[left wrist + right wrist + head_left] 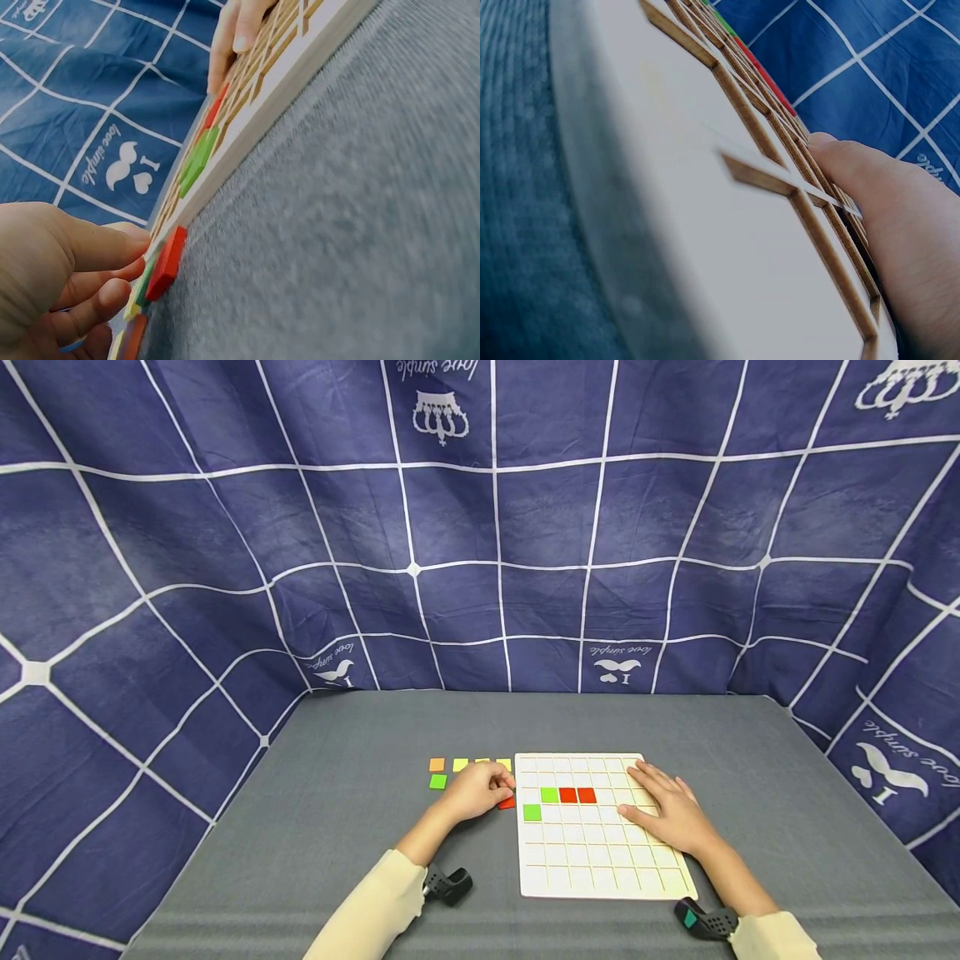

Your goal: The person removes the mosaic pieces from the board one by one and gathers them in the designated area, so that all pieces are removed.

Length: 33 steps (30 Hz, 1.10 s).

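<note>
A white gridded board (570,882) lies on the table. On it sit a green tile (550,795) and two red tiles (577,795) in a row, with another green tile (532,812) lower left. My left hand (474,791) is just left of the board with bent fingers, thumb and forefinger tips close together; I cannot tell whether they pinch anything. Beside those fingertips lies a loose red tile (166,264), with a green tile (147,280) partly hidden behind it. My right hand (670,814) rests on the board's right side, fingers spread, the thumb (847,161) over the grid.
Left of the board lie an orange tile (437,764), a green tile (438,782) and several yellow tiles (461,765), some partly covered by the left hand. The grey tabletop (360,752) ends at a blue checked curtain (465,602) behind and at the sides.
</note>
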{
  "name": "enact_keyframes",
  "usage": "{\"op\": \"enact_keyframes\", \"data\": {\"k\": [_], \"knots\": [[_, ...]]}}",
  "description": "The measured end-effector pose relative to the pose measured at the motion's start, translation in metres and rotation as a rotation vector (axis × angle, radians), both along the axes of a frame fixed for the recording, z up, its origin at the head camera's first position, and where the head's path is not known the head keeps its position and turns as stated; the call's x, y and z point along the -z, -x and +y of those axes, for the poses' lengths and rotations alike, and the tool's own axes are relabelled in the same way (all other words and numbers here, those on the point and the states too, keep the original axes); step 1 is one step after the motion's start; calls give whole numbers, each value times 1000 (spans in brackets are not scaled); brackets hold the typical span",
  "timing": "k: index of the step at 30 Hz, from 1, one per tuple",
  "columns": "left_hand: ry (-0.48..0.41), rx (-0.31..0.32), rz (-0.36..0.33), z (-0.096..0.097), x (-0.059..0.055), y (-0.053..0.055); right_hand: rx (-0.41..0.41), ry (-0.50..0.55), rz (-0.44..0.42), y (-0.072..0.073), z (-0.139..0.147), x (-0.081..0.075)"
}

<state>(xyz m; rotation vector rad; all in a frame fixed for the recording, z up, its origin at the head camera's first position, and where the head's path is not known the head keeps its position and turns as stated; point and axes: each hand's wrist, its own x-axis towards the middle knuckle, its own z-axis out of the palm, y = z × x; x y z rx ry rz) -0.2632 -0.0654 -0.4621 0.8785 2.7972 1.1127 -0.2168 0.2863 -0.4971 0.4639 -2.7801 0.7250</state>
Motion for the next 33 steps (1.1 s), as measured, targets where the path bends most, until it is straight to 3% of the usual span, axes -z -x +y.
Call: {"op": "enact_keyframes", "data": {"k": [13, 33], "knots": [[-42, 54, -17, 24, -9, 1, 0, 6, -10, 0, 0, -1], [-94, 82, -23, 44, -4, 3, -6, 13, 12, -2, -2, -3]]}}
